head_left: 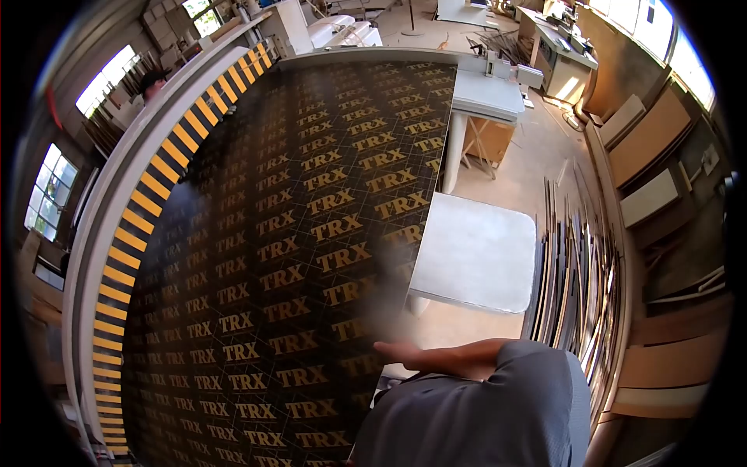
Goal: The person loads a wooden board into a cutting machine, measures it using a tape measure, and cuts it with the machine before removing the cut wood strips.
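A large dark panel (296, 257) printed all over with gold TRX lettering lies flat in front of me and fills the middle of the view. My right hand (397, 354) is at the panel's right edge, near my body, with its tip over the dark surface. Haze in the picture and the angle hide most of its fingers, so its grip does not show. The grey shirt (475, 412) on my torso covers the lower right. My left hand is out of view.
A beam with yellow-and-black stripes (144, 202) runs along the panel's left side. Right of the panel stand a pale support table (475, 253) and another table (489, 95). Long thin strips (572, 265) lie on the floor. Boards (657, 132) lean against the right wall.
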A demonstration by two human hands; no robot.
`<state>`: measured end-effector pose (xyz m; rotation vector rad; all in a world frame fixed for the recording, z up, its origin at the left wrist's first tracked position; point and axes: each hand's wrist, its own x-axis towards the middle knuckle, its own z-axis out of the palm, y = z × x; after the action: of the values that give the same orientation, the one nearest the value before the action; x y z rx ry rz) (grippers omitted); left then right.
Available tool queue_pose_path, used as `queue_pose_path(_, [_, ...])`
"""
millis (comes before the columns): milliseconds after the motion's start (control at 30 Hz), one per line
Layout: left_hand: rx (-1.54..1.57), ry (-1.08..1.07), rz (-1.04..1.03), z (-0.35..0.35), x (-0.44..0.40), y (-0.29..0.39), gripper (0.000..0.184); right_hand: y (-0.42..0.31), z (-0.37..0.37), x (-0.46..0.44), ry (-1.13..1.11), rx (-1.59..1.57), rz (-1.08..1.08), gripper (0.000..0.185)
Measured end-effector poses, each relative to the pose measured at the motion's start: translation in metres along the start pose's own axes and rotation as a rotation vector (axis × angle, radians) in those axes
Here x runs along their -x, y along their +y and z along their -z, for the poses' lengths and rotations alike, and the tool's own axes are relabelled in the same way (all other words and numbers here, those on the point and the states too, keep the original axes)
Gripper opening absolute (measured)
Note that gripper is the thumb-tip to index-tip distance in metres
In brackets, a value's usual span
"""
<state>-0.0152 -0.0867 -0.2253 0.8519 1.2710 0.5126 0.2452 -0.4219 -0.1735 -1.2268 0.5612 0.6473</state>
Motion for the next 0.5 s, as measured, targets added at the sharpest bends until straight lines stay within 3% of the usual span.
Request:
queue_pose_path(67, [-0.023, -0.001, 0.018, -0.004, -0.002, 0.006, 0.062, 0.011, 0.001, 0.002, -0.113, -0.146, 0.057, 0.046])
queue_pose_path(200, [-0.042, -0.009, 0.041, -0.012, -0.002, 0.010, 0.060, 0.003, 0.006, 0.001, -0.095, 0.087, -0.076, 0.049])
queue_pose_path(400, [-0.043, -0.022, 0.059, -0.017, 0.005, 0.016, 0.058, 0.001, -0.008, 0.015, -0.027, -0.092, 0.023, 0.060])
queue_pose_path(500, [-0.041, -0.034, 0.059, -0.014, 0.009, 0.019, 0.056, 0.014, -0.009, 0.002, 0.009, 0.058, -0.014, 0.059])
